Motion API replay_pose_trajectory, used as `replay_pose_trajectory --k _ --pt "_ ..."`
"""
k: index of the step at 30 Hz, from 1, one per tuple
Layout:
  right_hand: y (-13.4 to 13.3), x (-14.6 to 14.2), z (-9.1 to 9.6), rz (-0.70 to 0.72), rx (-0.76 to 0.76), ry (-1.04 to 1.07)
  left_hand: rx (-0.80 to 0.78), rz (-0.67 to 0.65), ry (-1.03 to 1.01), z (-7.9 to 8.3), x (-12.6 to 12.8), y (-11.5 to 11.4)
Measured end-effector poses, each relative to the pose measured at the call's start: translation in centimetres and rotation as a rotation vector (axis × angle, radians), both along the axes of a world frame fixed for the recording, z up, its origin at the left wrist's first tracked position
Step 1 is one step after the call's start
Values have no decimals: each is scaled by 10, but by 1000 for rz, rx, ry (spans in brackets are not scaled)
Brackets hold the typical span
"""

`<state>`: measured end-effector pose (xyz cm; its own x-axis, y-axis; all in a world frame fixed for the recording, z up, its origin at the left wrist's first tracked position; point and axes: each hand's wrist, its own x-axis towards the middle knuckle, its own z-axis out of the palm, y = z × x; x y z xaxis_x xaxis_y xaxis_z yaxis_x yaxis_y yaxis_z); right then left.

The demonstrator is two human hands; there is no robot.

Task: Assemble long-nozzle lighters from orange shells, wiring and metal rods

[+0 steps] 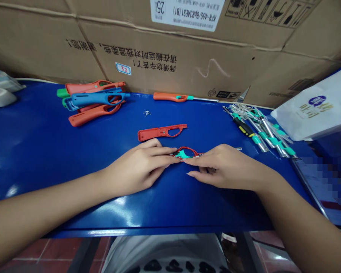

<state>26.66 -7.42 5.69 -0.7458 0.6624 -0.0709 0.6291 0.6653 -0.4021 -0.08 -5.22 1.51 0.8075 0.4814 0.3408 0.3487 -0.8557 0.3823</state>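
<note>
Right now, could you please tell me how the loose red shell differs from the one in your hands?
The loose shell lies untouched; the held shell is pinched by the left hand and right hand. The loose shell's loop is empty; the held shell's carries a teal trigger. Both are red, on the blue table.

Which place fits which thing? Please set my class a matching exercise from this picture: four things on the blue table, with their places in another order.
Things
1. red shell with teal trigger
2. open red shell half
3. blue shell
4. metal tubes with green fittings

Places
a. atop orange shells, back left of the table
b. heaped at the right, beside the white bag
c. held between left hand and right hand
d. lying alone just beyond the hands

Pairs: 1-c, 2-d, 3-a, 4-b
</note>
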Motion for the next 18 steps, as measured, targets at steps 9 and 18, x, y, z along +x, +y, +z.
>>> replay_pose_trajectory --k 9,18 --pt "-1 -1 1 -5 -11 -13 5 -16 15 -1 0 1" --pt "-1 1 3 -16 16 31 13 -20 17 0 0 1"
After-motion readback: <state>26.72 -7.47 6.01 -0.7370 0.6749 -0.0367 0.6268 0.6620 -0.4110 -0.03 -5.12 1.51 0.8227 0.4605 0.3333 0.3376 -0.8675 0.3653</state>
